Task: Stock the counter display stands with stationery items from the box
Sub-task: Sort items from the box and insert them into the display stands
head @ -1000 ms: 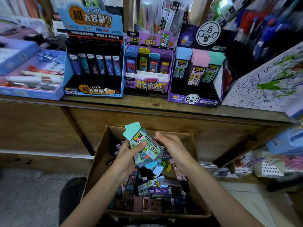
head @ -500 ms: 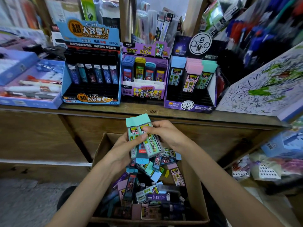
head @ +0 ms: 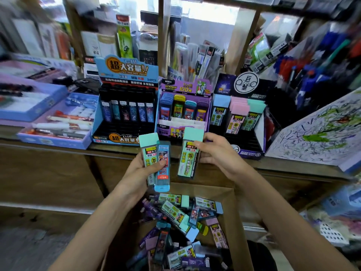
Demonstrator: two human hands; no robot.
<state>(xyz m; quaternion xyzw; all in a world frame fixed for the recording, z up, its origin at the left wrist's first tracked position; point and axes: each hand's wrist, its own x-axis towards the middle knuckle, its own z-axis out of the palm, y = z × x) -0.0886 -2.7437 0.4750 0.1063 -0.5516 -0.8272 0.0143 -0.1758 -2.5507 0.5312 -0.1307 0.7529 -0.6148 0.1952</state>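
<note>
Both hands have risen from the cardboard box [head: 234,222] at bottom centre to counter height and split their bundle: the left hand [head: 136,169] grips two lead-refill cases, a mint-capped case [head: 149,153] and a blue Ultraman case [head: 163,169], while the right hand [head: 220,155] pinches a second mint-capped case [head: 188,153] just before the dark stand [head: 248,153] at centre right. Stocking seems barely begun: none of these three is slotted, and well over a dozen cases remain in the box. Three stands wait: the blue stand [head: 127,75] fronts six cases, the purple stand [head: 183,87] four columns, the dark stand three.
</note>
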